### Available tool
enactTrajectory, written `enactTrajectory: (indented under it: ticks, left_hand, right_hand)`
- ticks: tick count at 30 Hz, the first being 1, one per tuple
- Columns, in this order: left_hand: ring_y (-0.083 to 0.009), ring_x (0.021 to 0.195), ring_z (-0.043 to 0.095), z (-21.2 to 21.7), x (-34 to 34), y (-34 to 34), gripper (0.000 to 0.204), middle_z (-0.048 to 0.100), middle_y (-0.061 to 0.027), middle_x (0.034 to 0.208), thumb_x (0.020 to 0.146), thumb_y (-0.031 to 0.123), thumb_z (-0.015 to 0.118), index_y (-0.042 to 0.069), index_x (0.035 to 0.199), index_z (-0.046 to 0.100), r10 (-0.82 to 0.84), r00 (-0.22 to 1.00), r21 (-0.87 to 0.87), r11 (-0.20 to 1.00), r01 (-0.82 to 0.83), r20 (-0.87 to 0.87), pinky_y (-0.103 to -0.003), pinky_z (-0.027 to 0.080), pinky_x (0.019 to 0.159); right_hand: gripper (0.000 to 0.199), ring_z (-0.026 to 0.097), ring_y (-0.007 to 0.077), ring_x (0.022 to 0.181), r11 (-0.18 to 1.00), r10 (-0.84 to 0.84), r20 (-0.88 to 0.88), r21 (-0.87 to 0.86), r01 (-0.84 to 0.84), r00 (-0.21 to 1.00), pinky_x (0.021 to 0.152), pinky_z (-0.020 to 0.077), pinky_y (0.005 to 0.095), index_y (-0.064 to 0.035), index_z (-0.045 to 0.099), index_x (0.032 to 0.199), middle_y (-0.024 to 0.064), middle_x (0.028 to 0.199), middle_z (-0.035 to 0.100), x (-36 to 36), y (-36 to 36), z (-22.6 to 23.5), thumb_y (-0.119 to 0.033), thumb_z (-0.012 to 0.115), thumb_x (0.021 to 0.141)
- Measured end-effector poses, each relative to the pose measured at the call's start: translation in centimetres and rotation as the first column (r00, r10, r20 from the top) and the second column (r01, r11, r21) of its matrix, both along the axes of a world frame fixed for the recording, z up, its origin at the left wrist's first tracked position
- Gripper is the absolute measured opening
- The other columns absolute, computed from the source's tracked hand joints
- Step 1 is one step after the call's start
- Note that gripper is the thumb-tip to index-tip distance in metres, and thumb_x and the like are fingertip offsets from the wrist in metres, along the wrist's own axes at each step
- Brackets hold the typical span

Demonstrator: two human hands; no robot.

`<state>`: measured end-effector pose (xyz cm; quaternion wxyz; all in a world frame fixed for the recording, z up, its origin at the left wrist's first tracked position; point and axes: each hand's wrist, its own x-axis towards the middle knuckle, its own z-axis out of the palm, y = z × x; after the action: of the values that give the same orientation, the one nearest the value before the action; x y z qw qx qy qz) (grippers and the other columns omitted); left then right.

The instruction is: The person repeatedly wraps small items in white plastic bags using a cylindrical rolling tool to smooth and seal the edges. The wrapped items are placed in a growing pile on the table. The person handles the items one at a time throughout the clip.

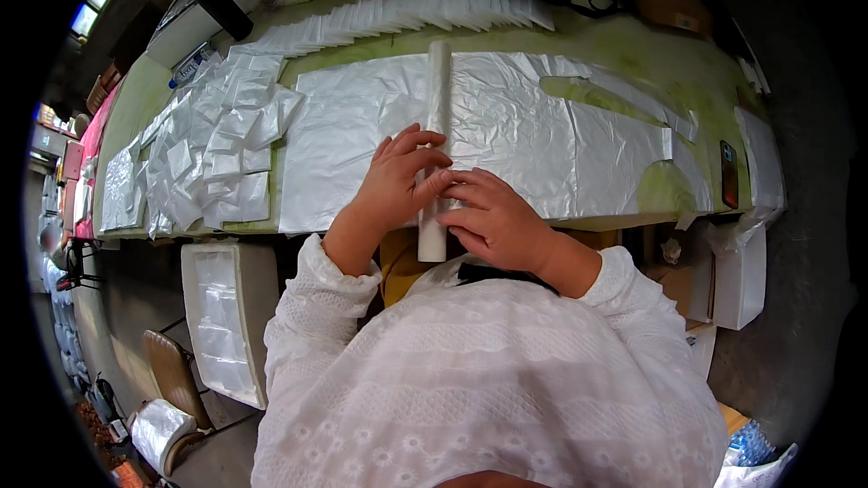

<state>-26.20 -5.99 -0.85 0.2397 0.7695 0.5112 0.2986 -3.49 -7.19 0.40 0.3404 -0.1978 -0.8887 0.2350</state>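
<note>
A long narrow roll of white plastic film (438, 95) lies lengthwise in front of me, its near end sticking out past the table edge. My left hand (395, 179) rests on the roll from the left, fingers stretched and apart. My right hand (497, 221) reaches it from the right with loosely bent, separated fingers. The left thumb and the right fingertips meet on top of the roll. Beneath it, shiny white plastic sheeting (511, 126) is spread flat over the green table (588, 86). Whatever lies under my fingers is hidden.
Folded clear plastic packets (221, 140) are heaped at the left; a row of more packets (398, 14) runs along the back. A dark phone (729, 175) lies at the right. A white foam box (226, 321) with packets stands below the table's left side, near a chair (176, 378).
</note>
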Motion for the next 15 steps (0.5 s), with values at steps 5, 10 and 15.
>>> enactTrajectory:
  ticks: [5, 10, 15]
  left_hand:
    - [-0.0333, 0.116, 0.060, 1.0, -5.4, -2.5, 0.024, 0.069, -0.0078, 0.119, 0.080, 0.014, 0.082, 0.011, 0.098, 0.066, 0.524, 0.849, 0.359, 0.807, -0.470, -0.067, -0.044, 0.046, 0.101]
    - [-0.0355, 0.133, 0.050, 2.9, -6.4, -2.6, 0.050, 0.058, -0.0111, 0.141, 0.085, 0.019, 0.077, 0.013, 0.133, 0.062, 0.508, 0.831, 0.288, 0.850, -0.441, -0.226, -0.047, 0.040, 0.113]
    - [-0.0393, 0.151, 0.032, 0.3, -9.3, -1.5, 0.078, 0.034, -0.0182, 0.164, 0.092, 0.035, 0.069, 0.010, 0.158, 0.036, 0.523, 0.598, 0.111, 0.801, -0.588, -0.608, -0.047, 0.030, 0.122]
  right_hand:
    - [0.024, 0.061, 0.0364, 0.120, 0.980, -0.150, -0.081, -0.144, 0.137, 0.985, 0.101, 0.0506, 0.0463, -0.0072, 0.074, 0.102, 0.0120, 0.117, 0.069, 4.9, -2.1, -0.7, 0.001, 0.072, 0.080]
    - [0.024, 0.064, 0.0357, 0.115, 0.982, -0.128, -0.107, -0.151, 0.111, 0.986, 0.097, 0.0524, 0.0441, -0.0065, 0.073, 0.102, 0.0121, 0.114, 0.069, 5.1, -1.7, -1.2, 0.003, 0.072, 0.079]
    - [0.025, 0.065, 0.0353, 0.108, 0.984, -0.109, -0.116, -0.157, 0.090, 0.987, 0.094, 0.0536, 0.0439, -0.0057, 0.072, 0.102, 0.0130, 0.110, 0.069, 6.0, -1.8, -1.6, 0.003, 0.071, 0.079]
